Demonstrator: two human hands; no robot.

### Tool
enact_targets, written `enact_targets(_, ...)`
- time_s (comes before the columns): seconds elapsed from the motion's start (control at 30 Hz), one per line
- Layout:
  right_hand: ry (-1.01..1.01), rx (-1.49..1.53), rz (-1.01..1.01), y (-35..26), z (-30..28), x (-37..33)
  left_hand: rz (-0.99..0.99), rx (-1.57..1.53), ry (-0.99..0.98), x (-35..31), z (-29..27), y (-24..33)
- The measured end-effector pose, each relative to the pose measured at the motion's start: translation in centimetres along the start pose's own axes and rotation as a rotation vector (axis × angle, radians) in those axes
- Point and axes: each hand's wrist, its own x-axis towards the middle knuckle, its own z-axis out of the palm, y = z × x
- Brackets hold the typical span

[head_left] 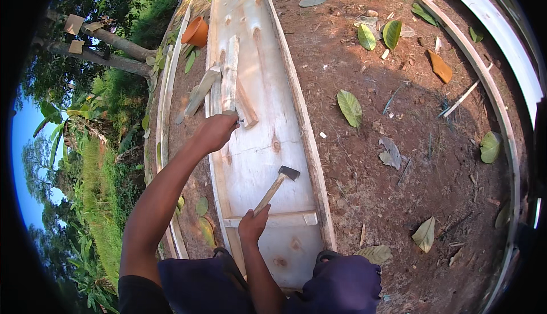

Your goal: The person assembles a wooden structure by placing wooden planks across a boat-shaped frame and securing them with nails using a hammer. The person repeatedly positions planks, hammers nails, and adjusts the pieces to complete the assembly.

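My right hand [254, 224] is wrapped round the wooden handle of a hammer [270, 193], its dark metal head tilted up over the long wooden panel [268, 150]. Closed at the panel's left edge is my left hand [217, 133], just below the near end of a short wooden block [229, 78]. A small dark sliver shows at its fingertips, too small to name. Beside that block lie a second wood offcut [246, 106] and a greyish one [201, 92] slanting over the left rail. A crosspiece [279, 220] spans the panel near my right hand.
An orange pot [195, 32] lies tipped beyond the offcuts. Long wooden strips [171, 80] run along the left, with a tree trunk [114, 58] past them. On the right, reddish soil [364, 200] carries scattered leaves, a curved-looking batten [490, 80] and a white board [501, 29].
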Motion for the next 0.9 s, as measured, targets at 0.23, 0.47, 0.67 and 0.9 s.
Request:
enact_targets(0.23, 0.094, -0.068, -0.025, 2.5, 1.3, 1.5, -0.026, 0.098, -0.018, 2.5, 3.8, -2.2)
enact_targets(0.47, 0.243, -0.327, -0.324, 1.7, 2.9, 5.9, -0.128, -0.012, 0.013, 4.7, 10.5, -11.9)
enact_targets(0.67, 0.510, -0.606, -0.654, 2.6, 4.8, 11.2, -0.425, -0.333, 0.189, 7.8, 14.9, -21.1)
enact_targets(0.9, 0.684, -0.692, -0.651, 3.9, 7.4, 12.6, -0.434, -0.512, 0.088, 9.4, 12.8, -27.5)
